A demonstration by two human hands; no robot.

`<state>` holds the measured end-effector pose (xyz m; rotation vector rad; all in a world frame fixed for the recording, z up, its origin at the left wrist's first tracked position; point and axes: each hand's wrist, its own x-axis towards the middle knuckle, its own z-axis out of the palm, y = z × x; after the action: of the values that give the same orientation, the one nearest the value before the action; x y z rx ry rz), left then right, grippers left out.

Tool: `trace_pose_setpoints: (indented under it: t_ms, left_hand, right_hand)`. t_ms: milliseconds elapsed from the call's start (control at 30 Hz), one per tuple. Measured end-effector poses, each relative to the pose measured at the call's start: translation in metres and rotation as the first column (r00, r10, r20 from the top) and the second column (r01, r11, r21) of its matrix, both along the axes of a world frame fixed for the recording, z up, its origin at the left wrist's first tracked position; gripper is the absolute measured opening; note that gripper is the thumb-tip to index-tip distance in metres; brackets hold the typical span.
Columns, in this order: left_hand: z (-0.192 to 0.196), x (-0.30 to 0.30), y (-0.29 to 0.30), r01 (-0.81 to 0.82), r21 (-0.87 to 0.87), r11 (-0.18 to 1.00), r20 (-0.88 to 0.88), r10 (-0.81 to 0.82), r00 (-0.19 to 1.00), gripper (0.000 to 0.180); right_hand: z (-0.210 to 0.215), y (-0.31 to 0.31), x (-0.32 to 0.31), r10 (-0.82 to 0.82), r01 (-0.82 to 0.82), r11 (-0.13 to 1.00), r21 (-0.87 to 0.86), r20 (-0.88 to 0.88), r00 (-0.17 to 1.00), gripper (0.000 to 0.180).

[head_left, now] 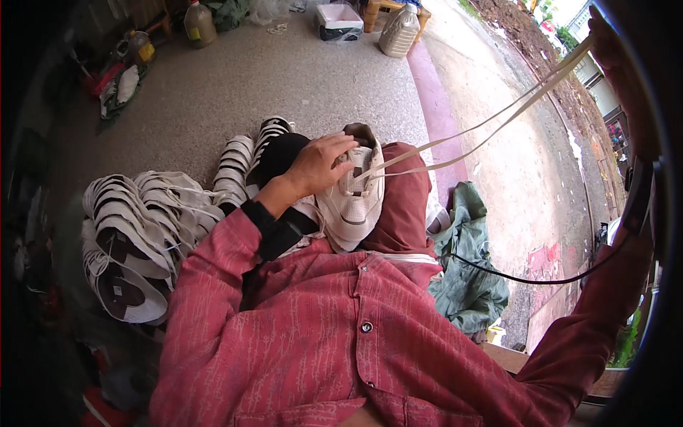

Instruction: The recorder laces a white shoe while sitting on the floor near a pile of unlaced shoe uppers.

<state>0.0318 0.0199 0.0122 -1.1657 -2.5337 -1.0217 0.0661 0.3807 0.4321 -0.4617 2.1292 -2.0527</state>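
Observation:
A cream-white sneaker [358,212] rests on my lap, its toe toward me and its dark-lined opening facing away. My left hand [319,165] is closed over the shoe's left side, fingers lying across the tongue and collar. From the eyelets, two strands of a pale shoelace [491,132] run taut up to the right. My right hand [605,48], raised high at the upper right rim with the arm stretched out, grips the lace ends. That hand is dark, and its fingers show only in part.
Stacked white shoe uppers [117,206] lie at my left, with more rows [233,165] beside my knee. A green cloth [473,267] hangs at my right, near a black cable [526,281]. Farther off stand a plastic jug [400,32], a white box [339,20] and a bottle [200,25].

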Motion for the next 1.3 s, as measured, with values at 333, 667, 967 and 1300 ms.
trace_pose_setpoints:
  t_ms: [333, 667, 967, 1300]
  left_hand:
    - [-0.01, 0.011, -0.01, 0.019, 0.112, 0.994, 0.002, -0.02, 1.0, 0.054]
    - [-0.005, 0.031, -0.005, -0.023, 0.276, 0.961, -0.078, 0.047, 0.996, 0.045]
    - [-0.013, 0.061, -0.009, -0.049, 0.161, 0.986, -0.174, 0.077, 0.982, 0.024]
    - [-0.012, 0.068, 0.0, -0.093, 0.115, 0.989, -0.268, 0.121, 0.956, 0.019]
  right_hand:
    - [-0.031, -0.011, -0.023, -0.042, 0.196, 0.897, 0.396, -0.364, 0.93, 0.033]
    - [-0.026, -0.002, -0.028, 0.112, 0.126, 0.866, 0.484, -0.434, 0.894, 0.045]
    - [-0.009, -0.015, -0.014, 0.141, 0.043, 0.91, 0.412, -0.408, 0.902, 0.04]
    - [-0.004, -0.024, -0.021, 0.215, -0.097, 0.937, 0.336, -0.336, 0.917, 0.035]
